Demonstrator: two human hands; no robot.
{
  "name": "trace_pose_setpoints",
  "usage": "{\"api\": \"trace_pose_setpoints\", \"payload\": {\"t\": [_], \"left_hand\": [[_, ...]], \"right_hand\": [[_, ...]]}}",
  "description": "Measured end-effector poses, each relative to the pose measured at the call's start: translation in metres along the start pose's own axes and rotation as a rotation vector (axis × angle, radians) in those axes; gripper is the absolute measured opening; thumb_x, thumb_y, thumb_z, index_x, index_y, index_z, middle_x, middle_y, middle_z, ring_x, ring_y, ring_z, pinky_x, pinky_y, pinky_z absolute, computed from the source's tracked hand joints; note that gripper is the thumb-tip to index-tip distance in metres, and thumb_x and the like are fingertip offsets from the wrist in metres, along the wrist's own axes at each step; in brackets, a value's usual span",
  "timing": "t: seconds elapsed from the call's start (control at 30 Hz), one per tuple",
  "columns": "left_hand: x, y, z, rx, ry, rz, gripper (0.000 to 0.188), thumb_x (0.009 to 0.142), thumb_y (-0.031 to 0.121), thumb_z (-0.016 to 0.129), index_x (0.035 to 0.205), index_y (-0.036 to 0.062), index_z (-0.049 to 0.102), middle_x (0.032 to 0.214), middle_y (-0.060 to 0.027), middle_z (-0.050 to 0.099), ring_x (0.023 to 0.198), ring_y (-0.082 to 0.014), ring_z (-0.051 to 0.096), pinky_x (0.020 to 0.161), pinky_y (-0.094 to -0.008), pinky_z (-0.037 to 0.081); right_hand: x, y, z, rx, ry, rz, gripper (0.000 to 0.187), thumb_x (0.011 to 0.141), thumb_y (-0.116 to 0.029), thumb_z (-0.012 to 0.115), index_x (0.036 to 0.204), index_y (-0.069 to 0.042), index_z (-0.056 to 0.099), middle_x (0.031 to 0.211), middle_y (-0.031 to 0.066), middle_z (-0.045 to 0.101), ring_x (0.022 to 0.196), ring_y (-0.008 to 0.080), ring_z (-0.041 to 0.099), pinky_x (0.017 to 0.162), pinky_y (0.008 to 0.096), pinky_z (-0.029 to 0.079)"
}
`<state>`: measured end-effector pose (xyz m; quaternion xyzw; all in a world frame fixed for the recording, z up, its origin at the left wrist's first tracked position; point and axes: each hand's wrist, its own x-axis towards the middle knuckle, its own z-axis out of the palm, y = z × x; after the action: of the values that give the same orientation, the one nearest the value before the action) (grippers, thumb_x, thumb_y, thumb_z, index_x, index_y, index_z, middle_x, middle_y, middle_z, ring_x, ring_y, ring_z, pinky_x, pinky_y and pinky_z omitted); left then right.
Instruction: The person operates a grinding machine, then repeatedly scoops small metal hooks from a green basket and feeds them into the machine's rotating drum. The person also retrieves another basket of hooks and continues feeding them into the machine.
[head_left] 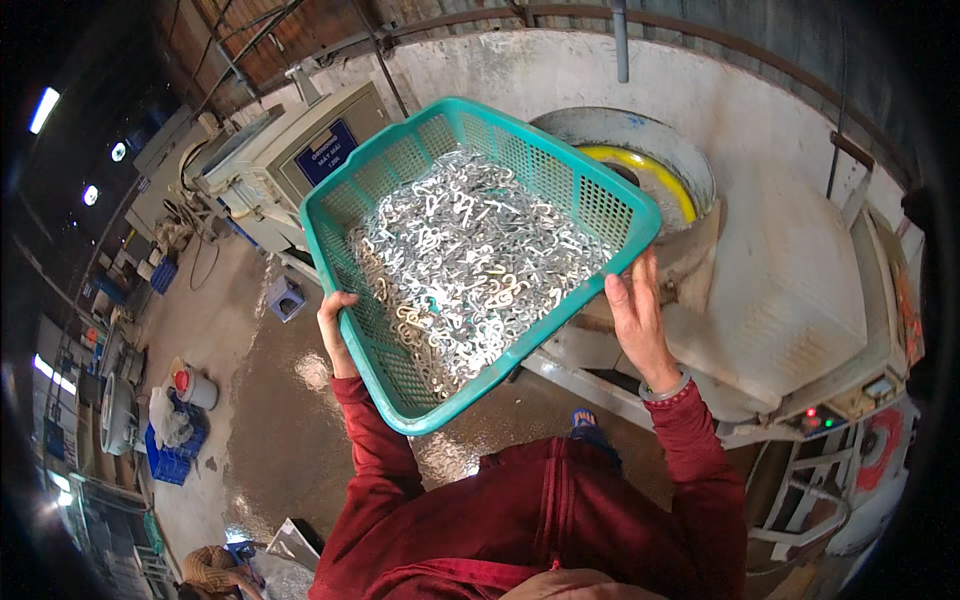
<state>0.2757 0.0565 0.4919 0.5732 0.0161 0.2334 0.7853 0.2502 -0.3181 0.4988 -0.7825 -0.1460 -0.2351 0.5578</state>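
A green plastic basket (487,383) with perforated walls is held up in front of me, tilted so that its inside shows. A thick layer of small, shiny, curved metal pieces (460,250), some hook- or S-shaped, covers its bottom. My left hand (336,325) grips the basket's left side near the close corner, thumb over the rim. At the right side my right hand (638,325) holds the basket, its thumb by the rim and fingers along the outside; the fingertips are partly hidden. A bracelet circles my right wrist.
Behind the basket stands a round metal tub (690,150) with a yellow inner ring, joined by a pale machine housing (770,290). A beige cabinet (320,130) is at the back left. On the wet floor are a small blue stool (285,300), white bucket (200,390) and blue crate (168,465). Another person (212,570) is lower left.
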Motion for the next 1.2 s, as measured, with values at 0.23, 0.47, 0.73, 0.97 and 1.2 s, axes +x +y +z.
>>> {"api": "trace_pose_setpoints", "payload": {"t": [0.23, 0.47, 0.73, 0.97, 1.2], "left_hand": [[0.009, -0.01, 0.009, 0.005, -0.119, 0.19, 0.014, 0.083, 0.025, 0.05, 0.081, 0.0116, 0.053, 0.097, -0.007, 0.056, 0.089, -0.0168, 0.055, 0.084, -0.0302, 0.045], [-0.015, 0.002, 0.035, 0.04, 0.038, 0.111, 0.008, 0.088, 0.008, 0.048, 0.095, 0.012, 0.05, 0.104, -0.0084, 0.054, 0.09, -0.017, 0.058, 0.077, -0.0304, 0.053], [-0.036, 0.007, 0.089, 0.367, 0.16, 0.373, 0.011, 0.09, 0.016, 0.045, 0.1, 0.0118, 0.049, 0.101, -0.0115, 0.059, 0.079, -0.0171, 0.06, 0.063, -0.024, 0.05], [-0.027, 0.019, 0.069, 0.301, 0.0, 0.196, 0.025, 0.084, 0.008, 0.057, 0.103, 0.0105, 0.042, 0.111, -0.0212, 0.056, 0.087, -0.0275, 0.064, 0.069, -0.0355, 0.059], [-0.027, 0.016, 0.052, 0.116, 0.05, -0.027, 0.016, 0.086, 0.013, 0.052, 0.098, 0.0119, 0.041, 0.114, -0.0203, 0.056, 0.091, -0.0277, 0.063, 0.07, -0.0365, 0.058]], "right_hand": [[0.008, 0.019, -0.028, 0.048, -0.206, 0.068, 0.074, 0.099, -0.033, 0.048, 0.15, 0.002, 0.008, 0.155, 0.0236, 0.009, 0.144, 0.0353, 0.015, 0.113, 0.0442, 0.024], [0.089, -0.011, -0.145, -0.219, -0.538, 0.062, 0.034, 0.09, -0.013, 0.063, 0.121, -0.001, 0.062, 0.107, 0.0184, 0.067, 0.096, 0.0269, 0.067, 0.083, 0.0337, 0.052], [0.236, 0.012, 0.055, -0.496, -1.464, -0.52, 0.124, 0.063, -0.065, 0.077, 0.152, -0.008, 0.013, 0.148, 0.0348, 0.021, 0.139, 0.0455, 0.024, 0.114, 0.047, 0.024], [0.161, 0.018, 0.151, -0.62, -1.691, -0.7, 0.116, 0.057, -0.059, 0.082, 0.15, -0.028, 0.021, 0.155, 0.023, 0.009, 0.134, 0.058, 0.017, 0.09, 0.0743, 0.039], [0.176, 0.017, 0.126, -0.311, -1.576, -0.839, 0.058, 0.063, -0.016, 0.076, 0.118, -0.009, 0.059, 0.112, 0.0258, 0.056, 0.101, 0.0441, 0.059, 0.082, 0.0533, 0.053]]}}
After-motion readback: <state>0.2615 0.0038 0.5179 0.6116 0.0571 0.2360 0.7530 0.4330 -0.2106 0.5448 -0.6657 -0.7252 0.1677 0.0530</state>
